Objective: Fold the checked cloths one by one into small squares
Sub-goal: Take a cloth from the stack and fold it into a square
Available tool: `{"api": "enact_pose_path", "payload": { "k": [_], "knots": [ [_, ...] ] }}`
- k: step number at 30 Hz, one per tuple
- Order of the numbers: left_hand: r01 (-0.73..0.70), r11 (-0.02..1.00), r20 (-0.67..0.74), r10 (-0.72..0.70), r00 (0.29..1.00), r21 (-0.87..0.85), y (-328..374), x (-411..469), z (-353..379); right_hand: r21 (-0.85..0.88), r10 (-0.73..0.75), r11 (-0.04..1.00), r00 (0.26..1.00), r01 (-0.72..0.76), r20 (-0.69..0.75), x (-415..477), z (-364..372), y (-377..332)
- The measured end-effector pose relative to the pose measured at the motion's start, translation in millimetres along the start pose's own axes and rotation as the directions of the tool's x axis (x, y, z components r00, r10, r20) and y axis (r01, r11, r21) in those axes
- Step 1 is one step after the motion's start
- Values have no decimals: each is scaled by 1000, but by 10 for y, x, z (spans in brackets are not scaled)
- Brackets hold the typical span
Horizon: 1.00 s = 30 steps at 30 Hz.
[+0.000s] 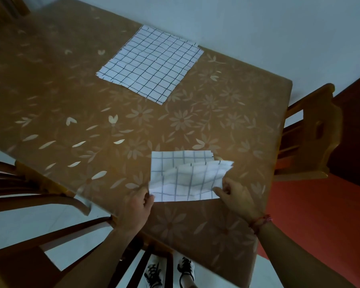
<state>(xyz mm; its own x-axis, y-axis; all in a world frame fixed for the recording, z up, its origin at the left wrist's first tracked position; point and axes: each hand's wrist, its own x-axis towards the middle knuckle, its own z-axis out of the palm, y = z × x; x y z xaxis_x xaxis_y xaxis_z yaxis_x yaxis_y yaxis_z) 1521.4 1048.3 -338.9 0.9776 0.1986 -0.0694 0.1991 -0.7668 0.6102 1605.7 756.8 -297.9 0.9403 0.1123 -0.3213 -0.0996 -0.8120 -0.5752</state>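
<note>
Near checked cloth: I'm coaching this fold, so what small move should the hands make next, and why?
Probably lay the held edge onto the far edge. The left hand and right hand each pinch a near corner of the white cloth with dark check lines; that half is raised and rumpled, while its far strip lies flat on the brown flowered table.

The cloth (185, 175) lies on the surface (71, 100) before me; the stack (152, 63) lies behind it, well apart.
</note>
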Motion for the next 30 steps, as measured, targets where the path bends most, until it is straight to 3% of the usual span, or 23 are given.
{"api": "enact_pose_path", "payload": {
  "k": [8, 15, 22, 30],
  "knots": [
    [19, 1000, -3, -19, 1000, 0, -19, 121, 40, 1, 63, 998, 998, -62, -19, 250, 140, 32],
    [-4, 989, -27, 8, 1000, 149, -63, 141, 71, -22, 83, 996, 996, -84, -37, 298, 190, 15],
    [-169, 957, -46, 185, 982, 236, -118, 141, 81, -26, 127, 992, 992, -127, -10, 264, 179, -18],
    [-263, 922, 30, 265, 964, 283, -173, 176, 77, -62, 133, 989, 990, -136, -46, 226, 162, -34]
  ]
}}
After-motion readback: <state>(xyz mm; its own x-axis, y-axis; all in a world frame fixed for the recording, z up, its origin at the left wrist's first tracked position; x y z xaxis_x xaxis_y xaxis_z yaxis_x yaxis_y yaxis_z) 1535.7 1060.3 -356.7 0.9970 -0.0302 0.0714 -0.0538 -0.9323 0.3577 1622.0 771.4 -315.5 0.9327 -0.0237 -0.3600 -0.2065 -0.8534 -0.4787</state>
